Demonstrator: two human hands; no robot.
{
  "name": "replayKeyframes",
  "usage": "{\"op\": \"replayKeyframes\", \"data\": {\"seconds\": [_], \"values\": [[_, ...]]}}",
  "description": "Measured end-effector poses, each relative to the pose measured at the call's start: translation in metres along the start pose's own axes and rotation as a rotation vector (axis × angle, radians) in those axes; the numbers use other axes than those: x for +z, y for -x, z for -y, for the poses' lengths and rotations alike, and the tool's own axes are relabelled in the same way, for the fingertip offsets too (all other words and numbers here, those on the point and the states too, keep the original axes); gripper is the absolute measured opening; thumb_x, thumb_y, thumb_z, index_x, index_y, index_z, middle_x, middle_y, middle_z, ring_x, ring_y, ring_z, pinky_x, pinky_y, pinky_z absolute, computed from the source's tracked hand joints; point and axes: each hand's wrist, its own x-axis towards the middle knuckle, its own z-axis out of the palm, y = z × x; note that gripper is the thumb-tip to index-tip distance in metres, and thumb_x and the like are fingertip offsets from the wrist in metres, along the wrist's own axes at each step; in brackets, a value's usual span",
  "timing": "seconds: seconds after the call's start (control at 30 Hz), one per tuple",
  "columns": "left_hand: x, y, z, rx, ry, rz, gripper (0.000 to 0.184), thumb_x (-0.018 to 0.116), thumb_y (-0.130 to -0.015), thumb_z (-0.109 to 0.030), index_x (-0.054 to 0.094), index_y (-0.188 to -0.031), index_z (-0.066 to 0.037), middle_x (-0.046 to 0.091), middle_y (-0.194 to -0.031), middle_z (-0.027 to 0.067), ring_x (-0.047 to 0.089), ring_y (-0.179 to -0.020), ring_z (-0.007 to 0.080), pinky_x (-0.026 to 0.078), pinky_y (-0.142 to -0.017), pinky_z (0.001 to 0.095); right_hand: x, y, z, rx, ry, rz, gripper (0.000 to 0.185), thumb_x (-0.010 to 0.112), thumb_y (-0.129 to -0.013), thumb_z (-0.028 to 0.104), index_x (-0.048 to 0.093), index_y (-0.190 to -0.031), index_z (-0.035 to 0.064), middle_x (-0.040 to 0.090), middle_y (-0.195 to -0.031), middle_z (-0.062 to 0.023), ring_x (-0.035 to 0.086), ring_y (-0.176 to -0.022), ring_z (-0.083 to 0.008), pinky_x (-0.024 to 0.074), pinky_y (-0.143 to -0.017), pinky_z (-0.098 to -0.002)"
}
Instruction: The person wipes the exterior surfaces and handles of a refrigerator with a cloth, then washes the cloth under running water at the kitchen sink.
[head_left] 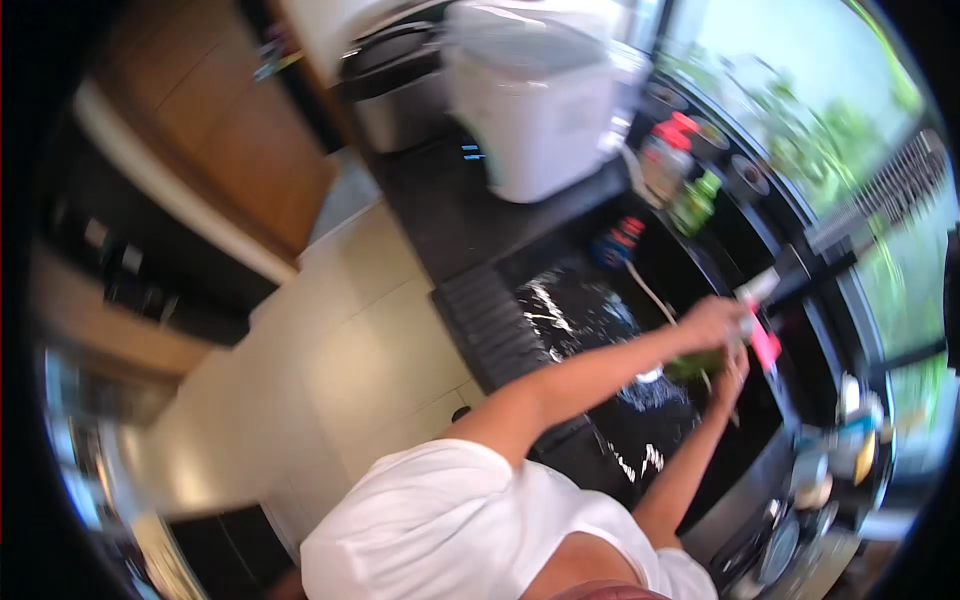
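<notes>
Both hands meet over the dark sink [560,410], and motion blurs them. My left hand [712,322] is closed beside a pink item [765,338]; what its fingers hold, if anything, is hard to see. Just below it, my right hand [735,375] is closed around the stems of a green leafy bunch [692,367]. The leaves hang to the left of the right hand, partly below the left forearm. Water shines and splashes on the sink bottom under the leaves.
A white bin-like container [545,120] and a dark-lidded appliance [400,95] stand on the counter. Near the window are a red-topped bottle [665,155] and a green bottle [695,203]. A blue bottle [615,243] sits by the sink. Dishes [780,550] lie at lower right.
</notes>
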Motion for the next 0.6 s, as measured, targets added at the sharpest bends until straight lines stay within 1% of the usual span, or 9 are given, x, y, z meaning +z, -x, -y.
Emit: {"op": "replayKeyframes", "data": {"seconds": [0.07,0.17,0.2,0.23,0.3,0.4,0.5,0.53,0.6], "values": [[0.011,-0.004,0.014,-0.142,0.241,-0.079,0.02,0.056,-0.091,-0.012,0.061,-0.108,-0.001,0.064,-0.097,0.0035,0.058,-0.086,0.0119,0.049,-0.074,0.0299,0.006,0.011,0.011,0.041,0.012,-0.042,0.025,0.061,-0.091,0.018,0.066,-0.109,0.001,0.064,-0.096,-0.0003,0.055,-0.089,-0.0086,0.0431,-0.079,-0.0247],[0.016,0.009,0.029,-0.455,1.217,-0.274,0.021,0.063,-0.089,-0.028,0.06,-0.102,-0.011,0.059,-0.096,0.0025,0.059,-0.091,0.0138,0.049,-0.085,0.0309,0.034,0.018,0.03,-0.157,-0.339,-0.294,0.023,0.064,-0.09,0.016,0.066,-0.108,0.0023,0.064,-0.099,-0.0014,0.056,-0.086,-0.0079,0.0444,-0.076,-0.0233],[0.021,0.012,0.018,-0.599,1.263,-0.472,0.027,0.066,-0.088,-0.034,0.058,-0.102,-0.012,0.057,-0.092,0.0004,0.06,-0.09,0.0149,0.05,-0.083,0.0337,0.049,0.018,0.042,-0.161,-0.531,-0.351,0.021,0.064,-0.09,0.016,0.066,-0.105,0.0019,0.065,-0.097,-0.0018,0.057,-0.084,-0.0078,0.0447,-0.074,-0.0226],[0.03,0.018,0.037,-0.663,1.181,-0.454,0.028,0.064,-0.089,-0.038,0.06,-0.101,-0.013,0.059,-0.094,-0.0001,0.06,-0.091,0.0148,0.05,-0.083,0.0339,0.062,0.019,0.052,-0.169,-0.725,-0.395,0.02,0.065,-0.089,0.016,0.067,-0.102,0.0015,0.066,-0.095,-0.0023,0.058,-0.082,-0.0078,0.0451,-0.072,-0.0218],[0.048,0.025,0.056,-0.761,1.105,-0.233,0.028,0.062,-0.091,-0.038,0.061,-0.1,-0.012,0.06,-0.093,0.0001,0.06,-0.089,0.0144,0.049,-0.081,0.0328,0.077,0.018,0.039,-0.212,-0.352,-0.461,0.017,0.065,-0.09,0.016,0.067,-0.092,-0.0005,0.064,-0.081,-0.0009,0.055,-0.073,-0.0066,0.0433,-0.066,-0.022],[0.068,0.033,0.074,-0.652,1.062,-0.263,0.031,0.058,-0.094,-0.039,0.062,-0.098,-0.008,0.062,-0.092,0.0027,0.058,-0.085,0.0129,0.047,-0.076,0.0312,0.1,0.023,0.064,-0.367,0.084,-0.448,0.027,0.066,-0.09,0.018,0.06,-0.069,0.0024,0.046,-0.062,0.0026,0.041,-0.059,-0.0053,0.034,-0.053,-0.0254],[0.074,0.035,0.041,-0.744,0.741,-0.278,0.036,0.055,-0.096,-0.04,0.063,-0.098,-0.005,0.063,-0.091,0.005,0.056,-0.082,0.012,0.046,-0.073,0.0307,0.066,0.001,0.043,-0.219,-0.092,-0.555,0.039,0.066,-0.09,0.022,0.049,-0.06,0.0031,0.041,-0.057,0.0035,0.037,-0.056,-0.0051,0.0312,-0.049,-0.0269],[0.092,0.037,0.099,-0.644,0.484,-0.215,0.043,0.052,-0.096,-0.044,0.065,-0.1,-0.004,0.064,-0.095,0.0073,0.058,-0.084,0.0131,0.047,-0.073,0.0317,0.055,-0.009,0.018,-0.348,0.164,-0.613,0.046,0.065,-0.09,0.025,0.041,-0.059,0.0021,0.035,-0.053,-0.0006,0.033,-0.053,-0.0076,0.0295,-0.047,-0.031],[0.085,0.038,0.071,-0.734,0.434,-0.198,0.044,0.051,-0.096,-0.044,0.066,-0.1,-0.003,0.065,-0.094,0.0074,0.06,-0.084,0.0143,0.047,-0.072,0.032,0.051,-0.01,0.009,-0.269,0.255,-0.616,0.045,0.064,-0.09,0.026,0.041,-0.06,0.0014,0.032,-0.053,-0.0067,0.033,-0.05,-0.0146,0.0301,-0.047,-0.0344]]}}
